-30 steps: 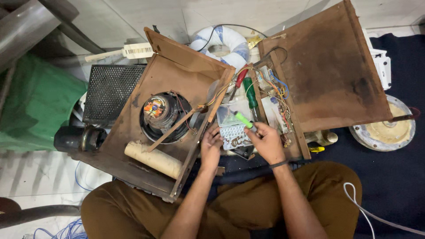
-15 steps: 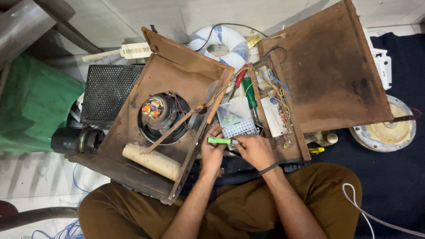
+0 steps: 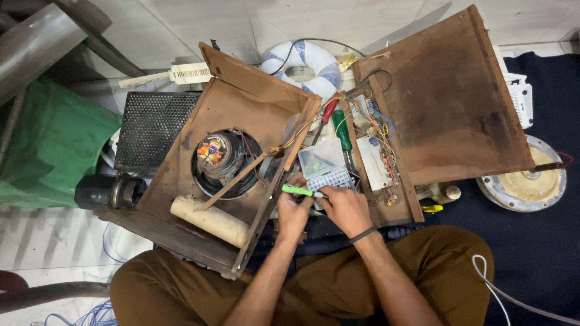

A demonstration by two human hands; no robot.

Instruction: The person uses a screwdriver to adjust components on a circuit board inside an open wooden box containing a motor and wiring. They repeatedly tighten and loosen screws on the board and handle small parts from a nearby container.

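Observation:
My left hand grips a small bright green screwdriver handle, which lies level and points left. My right hand touches the other end of the same tool, fingers closed around its shaft. Just above my hands sits a clear plastic bit case, lid open. It rests between an open wooden speaker box on the left and a wooden panel on the right. A round speaker is mounted inside the box.
A cardboard tube lies in the box's lower part. Red and green screwdrivers and coloured wires lie by a small circuit board. A black mesh grille, green bag, white ring and round metal disc surround.
Both hands drew back from the bit case toward my body. The green screwdriver turned from pointing up-right to lying level between my hands, and the case is now uncovered.

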